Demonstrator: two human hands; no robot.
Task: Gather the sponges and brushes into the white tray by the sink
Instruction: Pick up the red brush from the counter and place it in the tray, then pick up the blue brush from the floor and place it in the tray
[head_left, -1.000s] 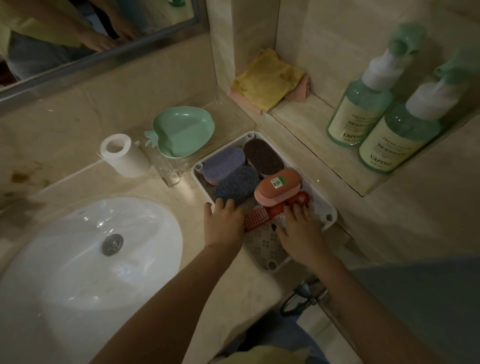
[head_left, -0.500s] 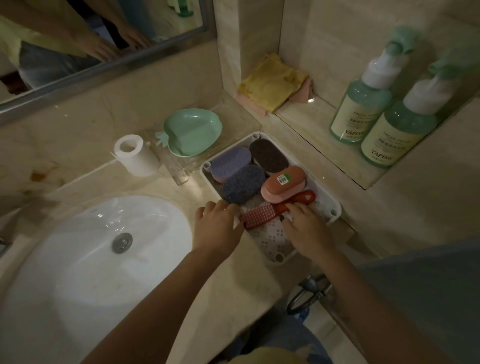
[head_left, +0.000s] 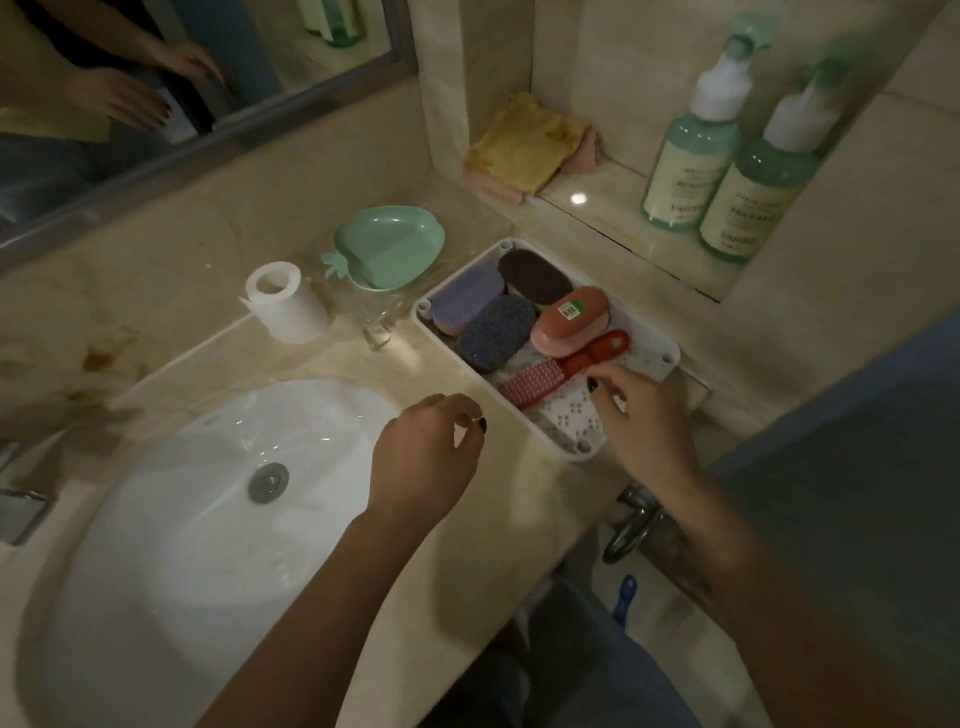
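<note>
The white tray (head_left: 655, 365) sits on the counter right of the sink. Inside lie a purple sponge (head_left: 466, 300), a dark brown sponge (head_left: 535, 277), a grey-blue sponge (head_left: 496, 332), a pink brush (head_left: 570, 321) with a barcode sticker, and a red brush (head_left: 563, 368) with pale bristles. My right hand (head_left: 641, 418) hovers over the tray's near end, fingertips just beside the red brush handle, holding nothing. My left hand (head_left: 423, 457) hangs above the counter left of the tray, fingers loosely curled and empty.
A white basin (head_left: 171, 519) fills the left. A green fruit-shaped dish (head_left: 387, 252) rests on a clear stand, beside a paper roll (head_left: 285, 301). Yellow and pink cloths (head_left: 524, 143) and two green pump bottles (head_left: 691, 161) occupy the wall niche. A mirror (head_left: 156, 78) hangs above.
My left hand has pulled back off the tray's edge toward the basin. My right hand has lifted slightly from the red brush. The view has shifted left.
</note>
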